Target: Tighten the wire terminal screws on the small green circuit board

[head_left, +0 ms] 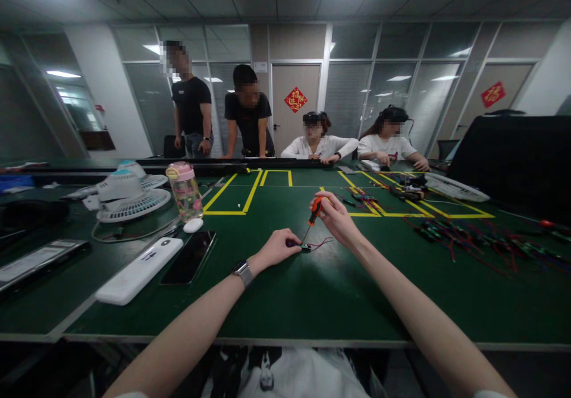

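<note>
Midway between the near and far edges of the green worktop (pixel 285 309), a small circuit board (pixel 306 248) lies at the fingertips of the left hand (pixel 277 247), whose thumb and fingers pinch its left end. The right hand (pixel 335 212) grasps an orange-and-black screwdriver (pixel 316 209), its shaft slanting down and left to the board; whether the tip sits in a screw I cannot tell. Thin red wires (pixel 324 243) trail from the board's right side. Beyond the worktop's far edge, the red diamond sign (pixel 493 96) on the right reads 福; gold characters on the other diamond sign (pixel 295 100) are too blurred to read surely. Toward the near left corner, a white oblong case (pixel 141 270) bears a dark, illegible mark beside a black phone (pixel 189 257).
</note>
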Available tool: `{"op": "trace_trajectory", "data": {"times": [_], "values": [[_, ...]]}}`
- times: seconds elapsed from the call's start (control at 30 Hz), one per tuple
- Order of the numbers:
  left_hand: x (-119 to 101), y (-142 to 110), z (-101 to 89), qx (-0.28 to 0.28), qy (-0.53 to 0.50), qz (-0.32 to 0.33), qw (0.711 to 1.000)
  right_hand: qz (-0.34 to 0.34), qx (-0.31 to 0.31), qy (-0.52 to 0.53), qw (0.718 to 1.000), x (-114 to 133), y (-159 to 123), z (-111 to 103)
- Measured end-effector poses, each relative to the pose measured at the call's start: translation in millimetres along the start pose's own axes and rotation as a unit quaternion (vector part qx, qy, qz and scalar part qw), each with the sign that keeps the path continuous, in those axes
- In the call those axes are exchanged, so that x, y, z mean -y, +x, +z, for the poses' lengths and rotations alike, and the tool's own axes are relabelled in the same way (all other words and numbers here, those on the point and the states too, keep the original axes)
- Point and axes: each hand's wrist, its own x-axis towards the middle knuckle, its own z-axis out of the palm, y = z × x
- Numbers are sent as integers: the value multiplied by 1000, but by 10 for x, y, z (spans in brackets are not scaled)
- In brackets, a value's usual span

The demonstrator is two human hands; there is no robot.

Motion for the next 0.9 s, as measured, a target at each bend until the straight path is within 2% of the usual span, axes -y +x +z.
{"op": "trace_trajectory", "data": {"times": [0.13,0.27,0.37,0.53,0.73,0.9], "values": [[4,1,0,1,-4,-1,1000,-14,4,2,1000,-7,-10,33],[6,1,-7,4,-4,1,1000,-40,-19,-47,998,-29,-29,50],[12,1,-11,9,-2,2,1000,-32,-25,-64,997,-24,-39,64],[-16,-5,-19,10,5,2,1000,-15,11,-34,999,1,-39,106],[-68,-11,-26,6,-1,-2,1000,-7,25,9,1000,-25,-34,125],[-60,-9,-25,7,2,-5,1000,-55,-30,-49,997,-40,-17,71]]}}
